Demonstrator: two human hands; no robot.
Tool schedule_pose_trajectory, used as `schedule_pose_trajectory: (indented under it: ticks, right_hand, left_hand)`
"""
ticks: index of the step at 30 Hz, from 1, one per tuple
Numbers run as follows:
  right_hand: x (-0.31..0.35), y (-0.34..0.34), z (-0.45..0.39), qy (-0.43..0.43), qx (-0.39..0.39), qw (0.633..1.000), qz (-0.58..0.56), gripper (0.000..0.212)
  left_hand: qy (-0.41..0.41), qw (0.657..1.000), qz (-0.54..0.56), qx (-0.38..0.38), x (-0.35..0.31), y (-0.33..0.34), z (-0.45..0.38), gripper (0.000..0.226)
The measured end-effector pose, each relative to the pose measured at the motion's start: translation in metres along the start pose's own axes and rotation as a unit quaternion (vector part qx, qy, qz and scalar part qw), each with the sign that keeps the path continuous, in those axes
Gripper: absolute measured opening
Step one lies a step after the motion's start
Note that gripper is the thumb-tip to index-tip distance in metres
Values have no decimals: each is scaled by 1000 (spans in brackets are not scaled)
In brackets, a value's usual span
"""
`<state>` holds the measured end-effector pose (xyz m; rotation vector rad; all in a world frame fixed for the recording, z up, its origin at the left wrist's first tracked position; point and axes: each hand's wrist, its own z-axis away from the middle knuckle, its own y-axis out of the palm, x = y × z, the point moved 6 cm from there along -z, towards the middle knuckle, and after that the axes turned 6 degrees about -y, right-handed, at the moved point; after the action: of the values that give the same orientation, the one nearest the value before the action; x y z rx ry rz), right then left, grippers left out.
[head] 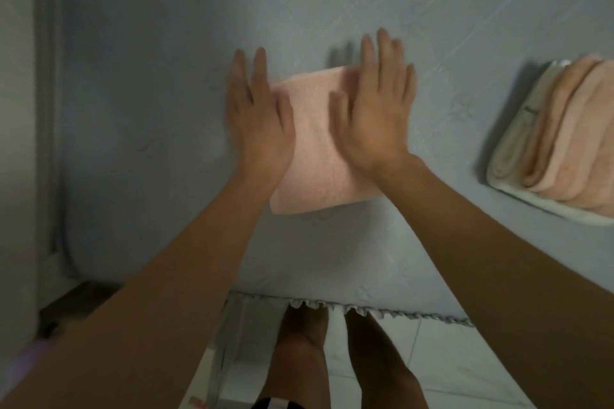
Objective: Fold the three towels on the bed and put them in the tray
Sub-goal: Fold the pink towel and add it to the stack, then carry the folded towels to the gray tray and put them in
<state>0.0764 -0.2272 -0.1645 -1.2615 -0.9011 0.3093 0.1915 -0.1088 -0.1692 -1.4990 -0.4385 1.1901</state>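
At the frame's centre, a folded pink terry towel [320, 146] lies on the grey-blue bed [149, 93]. The left hand [260, 119] and right hand [378, 109] press it, fingers straight, gripping nothing. At right, a white tray [545, 204] holds 2 folded towels [564, 133].

Tray [518, 196] and its folded towels [571, 133] were cut off by the right edge. Both hands, left [262, 123] and right [378, 116], were motion-blurred and hid parts of the pink towel [315, 156].

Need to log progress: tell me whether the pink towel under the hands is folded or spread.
Folded: the pink towel is a compact square on the bed.
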Motion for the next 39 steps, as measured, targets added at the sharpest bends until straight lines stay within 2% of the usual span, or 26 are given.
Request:
schedule_pose_trajectory:
  ticks: [2, 4, 6, 10, 13, 14, 16, 18, 21, 23, 25, 26, 27, 30, 33, 35, 37, 39]
  right_hand:
    - [17, 12, 15, -103, 53, 993, 15, 65]
    - [8, 31, 31, -127, 138, 981, 45, 66]
    - [-16, 44, 40, -81, 190, 977, 56, 69]
    - [-32, 45, 28, 73, 174, 982, -30, 73]
    - [-29, 32, 24, 135, 162, 971, -110, 74]
    - [-29, 27, 27, 150, 152, 966, -145, 74]
    - [-33, 18, 41, 212, 130, 943, -219, 71]
    - [-45, 18, 67, 320, 131, 899, -270, 63]
    - [-58, 23, 108, 446, 187, 806, -340, 64]
    - [-61, 22, 125, 461, 216, 762, -400, 62]
    - [-64, 9, 133, 443, 220, 758, -425, 54]
    - [-68, 0, 136, 436, 215, 763, -426, 52]
    - [-71, -11, 139, 434, 210, 763, -431, 51]
    - [-91, -62, 144, 430, 173, 757, -461, 56]
    - [-135, -140, 137, 407, 59, 786, -462, 59]
    - [-175, -195, 137, 395, -31, 812, -429, 51]
    - [-218, -235, 144, 399, -82, 819, -403, 43]
    - [-261, -251, 157, 414, -114, 824, -370, 50]
  left_hand:
    - [83, 992, -44, 83, -8, 16, 21, 58]
    - [97, 972, -121, 177, 8, 40, 39, 60]
    - [107, 962, -158, 197, 25, 56, 42, 62]
    - [110, 967, -124, 192, 21, 63, 27, 63]
    - [46, 980, -123, 151, 22, 49, 32, 62]
    - [-6, 986, -100, 136, 29, 41, 35, 64]
    - [-129, 984, 18, 118, 45, 27, 44, 70]
    - [-243, 951, 146, 120, 57, 19, 56, 73]
    - [-363, 892, 227, 145, 69, 21, 75, 63]
    - [-430, 825, 309, 198, 76, 31, 87, 55]
    - [-477, 747, 365, 284, 67, 37, 101, 50]
    - [-480, 732, 372, 309, 58, 36, 105, 49]
    - [-471, 733, 375, 318, 46, 33, 106, 48]
    - [-413, 761, 397, 305, -20, 20, 107, 48]
    - [-335, 783, 428, 303, -111, 14, 109, 46]
    - [-276, 793, 448, 308, -175, 18, 112, 48]
    - [-220, 799, 462, 316, -230, 31, 117, 44]
    - [-169, 814, 447, 331, -271, 56, 122, 37]
